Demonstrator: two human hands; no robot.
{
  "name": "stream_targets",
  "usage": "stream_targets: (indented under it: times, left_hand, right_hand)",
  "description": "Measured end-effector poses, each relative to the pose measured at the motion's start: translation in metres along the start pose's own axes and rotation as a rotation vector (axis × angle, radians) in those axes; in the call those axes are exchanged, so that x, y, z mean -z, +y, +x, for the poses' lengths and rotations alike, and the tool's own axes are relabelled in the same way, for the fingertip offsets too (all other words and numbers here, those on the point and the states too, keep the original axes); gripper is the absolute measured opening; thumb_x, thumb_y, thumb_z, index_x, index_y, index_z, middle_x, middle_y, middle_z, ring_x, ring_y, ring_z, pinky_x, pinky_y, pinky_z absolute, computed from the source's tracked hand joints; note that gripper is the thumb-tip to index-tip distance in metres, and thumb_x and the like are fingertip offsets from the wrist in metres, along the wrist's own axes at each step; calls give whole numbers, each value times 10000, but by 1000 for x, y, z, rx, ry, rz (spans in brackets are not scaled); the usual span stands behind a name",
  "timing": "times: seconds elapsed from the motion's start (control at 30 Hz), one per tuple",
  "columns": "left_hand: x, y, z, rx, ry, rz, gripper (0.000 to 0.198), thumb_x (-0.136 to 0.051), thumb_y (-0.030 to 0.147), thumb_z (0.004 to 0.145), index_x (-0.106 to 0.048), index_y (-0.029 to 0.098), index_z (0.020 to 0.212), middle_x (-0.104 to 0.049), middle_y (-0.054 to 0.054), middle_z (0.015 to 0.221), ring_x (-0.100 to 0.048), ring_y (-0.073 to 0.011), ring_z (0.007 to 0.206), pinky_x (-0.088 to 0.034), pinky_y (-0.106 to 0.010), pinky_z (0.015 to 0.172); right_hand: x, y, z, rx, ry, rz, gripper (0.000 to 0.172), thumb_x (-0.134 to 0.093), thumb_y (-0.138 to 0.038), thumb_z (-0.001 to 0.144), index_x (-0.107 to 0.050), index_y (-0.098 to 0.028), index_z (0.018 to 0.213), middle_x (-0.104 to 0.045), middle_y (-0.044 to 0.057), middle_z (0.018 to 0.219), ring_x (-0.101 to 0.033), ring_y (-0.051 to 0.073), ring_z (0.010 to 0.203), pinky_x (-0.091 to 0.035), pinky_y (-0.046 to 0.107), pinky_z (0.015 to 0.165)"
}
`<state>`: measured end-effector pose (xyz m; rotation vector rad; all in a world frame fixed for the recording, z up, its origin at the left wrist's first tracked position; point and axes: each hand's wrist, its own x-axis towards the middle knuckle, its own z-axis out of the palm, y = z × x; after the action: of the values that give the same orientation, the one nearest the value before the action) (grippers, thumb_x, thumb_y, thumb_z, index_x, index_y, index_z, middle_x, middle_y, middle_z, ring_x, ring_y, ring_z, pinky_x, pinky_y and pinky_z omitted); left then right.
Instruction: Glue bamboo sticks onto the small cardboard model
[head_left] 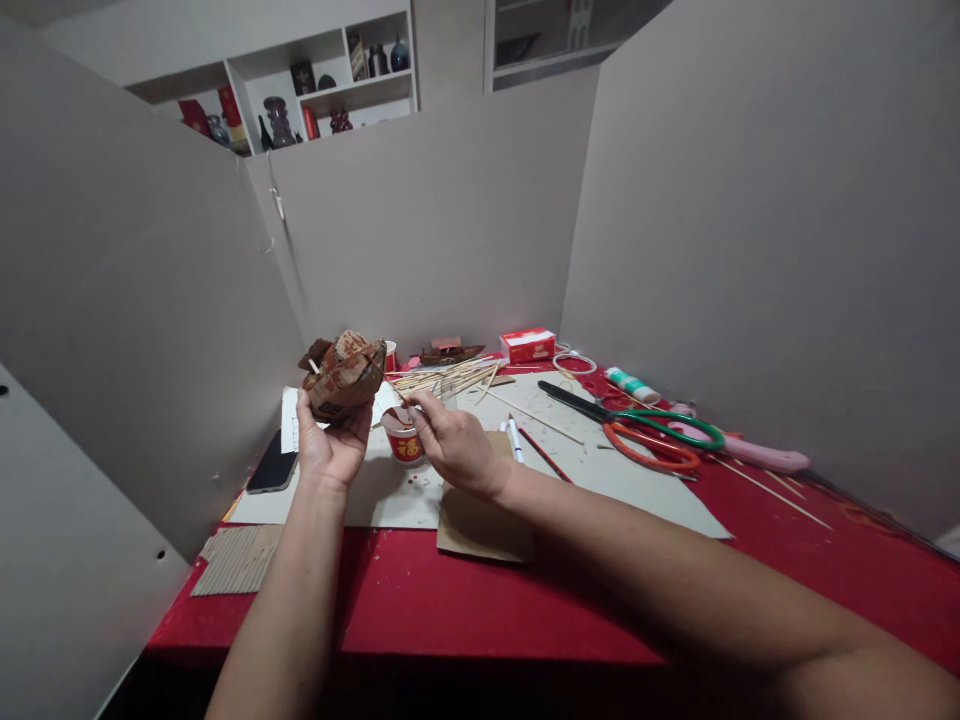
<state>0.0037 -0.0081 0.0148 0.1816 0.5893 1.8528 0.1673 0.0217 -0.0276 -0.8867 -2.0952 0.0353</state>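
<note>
A small cardboard model boat (345,375), patchily coated in reddish brown, rests tilted on the palm of my left hand (334,440), whose fingers curl up around its hull. To the right, the fingers of my right hand (457,440) pinch a thin paintbrush (401,396); its bristles are hard to make out. Close against those fingers stands a red and white paper cup (406,447) with a gold character and brown stain inside. My right hand hides part of the cup's right side.
Scissors (630,420), a glue bottle (632,385) and a pink tool (757,452) lie right. Thin sticks (457,377), another model boat (450,351) and a red box (527,345) are behind. A phone (273,464) and corrugated cardboard (236,560) lie left. Grey panels (427,230) enclose the table.
</note>
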Motion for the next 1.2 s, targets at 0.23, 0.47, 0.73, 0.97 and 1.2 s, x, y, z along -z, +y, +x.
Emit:
stream_targets:
  times: [0.23,0.47,0.73,0.97,1.2]
  left_hand:
    - [-1,0,0,-14,28,18,532,-500,557,932,-578,129,1239,-707,-149,1010,-727,-221,859,-635,-332,703]
    - [4,0,3,-23,-29,12,532,-510,532,934,-576,98,1234,-704,-176,1041,-725,-237,897,-633,-343,724]
    - [2,0,2,-42,14,22,502,-513,540,930,-589,133,1213,-708,-153,1020,-727,-227,880,-635,-334,717]
    - [4,0,3,-79,-2,26,477,-527,518,930,-582,133,1206,-708,-133,974,-724,-215,842,-632,-326,701]
    - [3,1,2,-101,-18,5,471,-549,497,924,-589,114,1196,-710,-153,986,-720,-227,854,-633,-346,723]
  right_hand:
    - [-1,-1,-3,59,-50,-69,302,-356,-370,1023,-613,-235,1104,-761,45,839,-681,199,638,-337,267,553]
    - [2,7,3,0,6,-93,318,-355,-306,1018,-604,-203,1186,-754,60,798,-686,205,637,-341,271,569]
    - [0,6,-1,76,-37,-94,308,-381,-327,1017,-628,-216,1162,-777,73,907,-701,209,664,-323,278,555]
    - [-1,8,-1,85,-46,-139,315,-388,-334,1021,-638,-218,1173,-780,61,895,-705,191,665,-343,263,563]
    - [-4,16,-1,58,8,-149,346,-375,-303,1017,-620,-190,1236,-783,76,875,-726,212,703,-387,270,588]
